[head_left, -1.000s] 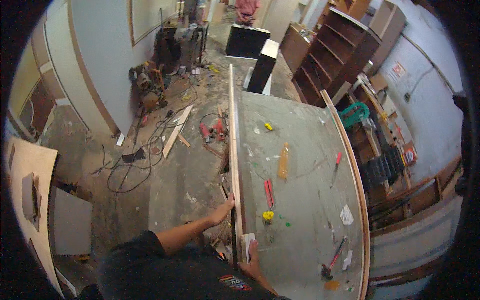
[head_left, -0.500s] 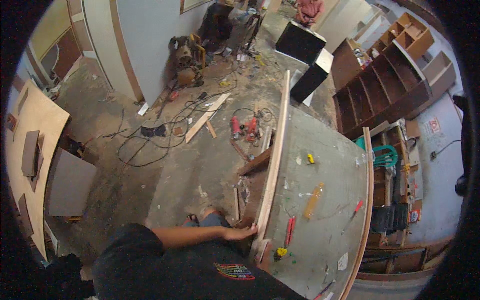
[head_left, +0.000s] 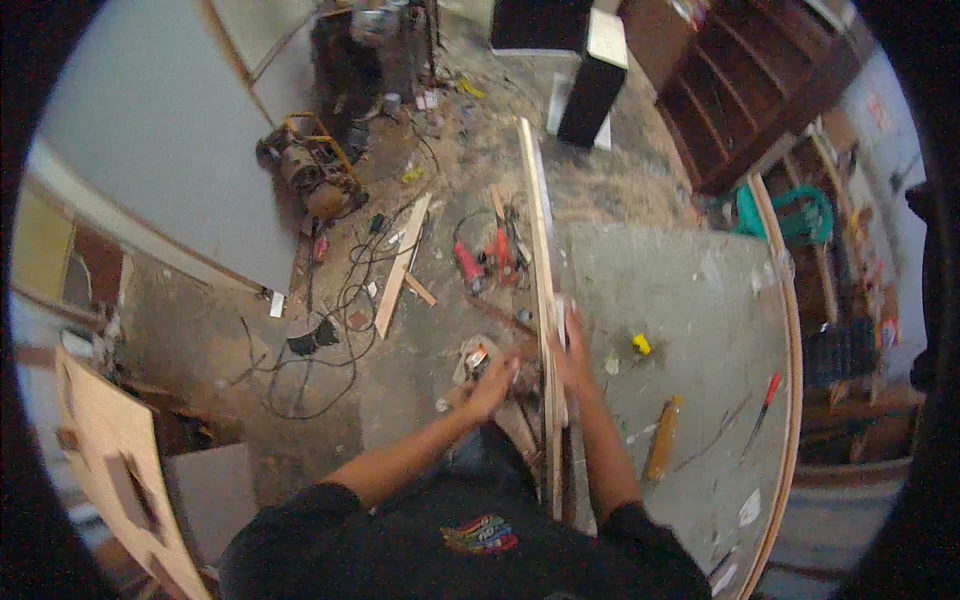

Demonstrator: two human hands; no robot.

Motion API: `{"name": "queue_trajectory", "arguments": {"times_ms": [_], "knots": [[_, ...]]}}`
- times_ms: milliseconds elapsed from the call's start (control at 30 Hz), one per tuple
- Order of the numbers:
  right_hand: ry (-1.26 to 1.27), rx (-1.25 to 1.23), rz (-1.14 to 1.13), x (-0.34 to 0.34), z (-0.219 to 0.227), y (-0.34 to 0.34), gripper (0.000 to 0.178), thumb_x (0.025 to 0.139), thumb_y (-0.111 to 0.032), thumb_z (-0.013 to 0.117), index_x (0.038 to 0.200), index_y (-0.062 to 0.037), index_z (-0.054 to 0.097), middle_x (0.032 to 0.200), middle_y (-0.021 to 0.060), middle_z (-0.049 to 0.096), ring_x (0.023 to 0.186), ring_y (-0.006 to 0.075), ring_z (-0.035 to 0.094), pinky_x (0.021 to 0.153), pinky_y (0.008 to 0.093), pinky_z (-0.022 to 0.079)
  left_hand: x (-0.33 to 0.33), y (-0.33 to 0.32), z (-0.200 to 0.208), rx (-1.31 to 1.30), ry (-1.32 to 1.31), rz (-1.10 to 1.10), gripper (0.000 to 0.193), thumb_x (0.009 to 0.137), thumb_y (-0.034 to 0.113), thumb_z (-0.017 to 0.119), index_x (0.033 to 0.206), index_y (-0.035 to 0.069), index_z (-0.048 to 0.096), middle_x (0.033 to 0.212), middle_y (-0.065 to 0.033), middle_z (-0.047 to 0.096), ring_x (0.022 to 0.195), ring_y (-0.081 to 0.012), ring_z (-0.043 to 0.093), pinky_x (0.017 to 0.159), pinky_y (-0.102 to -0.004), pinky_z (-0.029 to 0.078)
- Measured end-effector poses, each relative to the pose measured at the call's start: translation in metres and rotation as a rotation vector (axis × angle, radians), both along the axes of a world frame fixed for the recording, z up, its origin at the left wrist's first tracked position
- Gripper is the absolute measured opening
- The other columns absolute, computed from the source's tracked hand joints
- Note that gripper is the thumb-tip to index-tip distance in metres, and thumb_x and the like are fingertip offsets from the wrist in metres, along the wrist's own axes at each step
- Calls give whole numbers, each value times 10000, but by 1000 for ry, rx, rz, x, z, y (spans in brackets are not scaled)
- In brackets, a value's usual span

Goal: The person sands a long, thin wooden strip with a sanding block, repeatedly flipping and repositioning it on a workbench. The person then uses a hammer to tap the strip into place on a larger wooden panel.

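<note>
Centre of the frame, a long wooden board [head_left: 541,270] stands on its thin edge along the left side of the grey worktable [head_left: 700,330], running from the person's body up towards the top middle of the picture. The right hand [head_left: 572,350] is on the table side of the board, fingers spread flat against its face around the midpoint. The left hand [head_left: 493,385] is on the floor side, just left of the board, fingers curled; whether it grips the board or the small thing beside it I cannot tell. So one hand on either side of that board, both forearms coming up from the bottom edge.

On the table, right of the hands: a small yellow block [head_left: 641,344], an orange-handled tool [head_left: 662,450] lying lower down, and a red-handled screwdriver [head_left: 765,398] further right near the curved table edge. Left of the board, on the dusty floor, red tools [head_left: 485,258] lie together, a loose wooden plank [head_left: 400,265] slants beside tangled black cables [head_left: 320,330]. Upper left, a yellow-framed machine [head_left: 308,175] sits by the wall. Top middle, a black cabinet [head_left: 590,85]; upper right, dark wooden shelves [head_left: 740,95] with a green hose [head_left: 800,212] coiled below them. Lower left, a pale cut panel [head_left: 110,470] leans.
</note>
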State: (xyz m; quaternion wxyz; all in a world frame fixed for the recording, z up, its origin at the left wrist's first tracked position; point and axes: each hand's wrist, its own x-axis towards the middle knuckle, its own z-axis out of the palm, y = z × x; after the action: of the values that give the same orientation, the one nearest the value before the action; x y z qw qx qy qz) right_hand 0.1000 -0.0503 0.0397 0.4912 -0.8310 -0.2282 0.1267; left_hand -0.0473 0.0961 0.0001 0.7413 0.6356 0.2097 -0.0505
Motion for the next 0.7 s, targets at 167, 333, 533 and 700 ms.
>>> {"name": "queue_trajectory", "arguments": {"times_ms": [167, 333, 533, 700], "knots": [[-16, 42, -132, 122, 8, 101, 706, 962, -241, 679, 1556, -15, 371, 1619, 260, 328, 1534, 337, 273, 1230, 391, 237, 188, 90, 5, 188, -180, 196, 635, 1055, 514, 484, 1482, 46, 428, 1333, -110, 578, 1232, -253, 542, 1061, -400, 419], [155, 146, -218, 116, 13, 95, 740, 881, -229, 756, 1515, -7, 443, 1622, 263, 317, 1526, 342, 292, 1224, 418, 260, 319, 134, 0, -158, -90, 210, 515, 1072, 528, 400, 1281, 68, 501, 1031, -87, 609, 979, -186, 592, 892, -390, 498], [254, 55, -148, 12, 26, 6, 757, 863, -279, 784, 1522, -79, 469, 1643, 232, 292, 1530, 358, 281, 1231, 434, 252, 375, 119, -25, -265, -95, 372, 452, 1100, 481, 332, 1151, 70, 513, 969, -131, 608, 832, -242, 655, 664, -404, 576], [203, 27, -170, -4, 37, 3, 761, 860, -277, 791, 1523, -86, 471, 1637, 215, 315, 1530, 350, 277, 1229, 441, 257, 370, 115, -43, -313, -194, 309, 453, 1095, 509, 335, 1184, 93, 487, 969, -89, 583, 793, -195, 644, 682, -357, 552]]}}
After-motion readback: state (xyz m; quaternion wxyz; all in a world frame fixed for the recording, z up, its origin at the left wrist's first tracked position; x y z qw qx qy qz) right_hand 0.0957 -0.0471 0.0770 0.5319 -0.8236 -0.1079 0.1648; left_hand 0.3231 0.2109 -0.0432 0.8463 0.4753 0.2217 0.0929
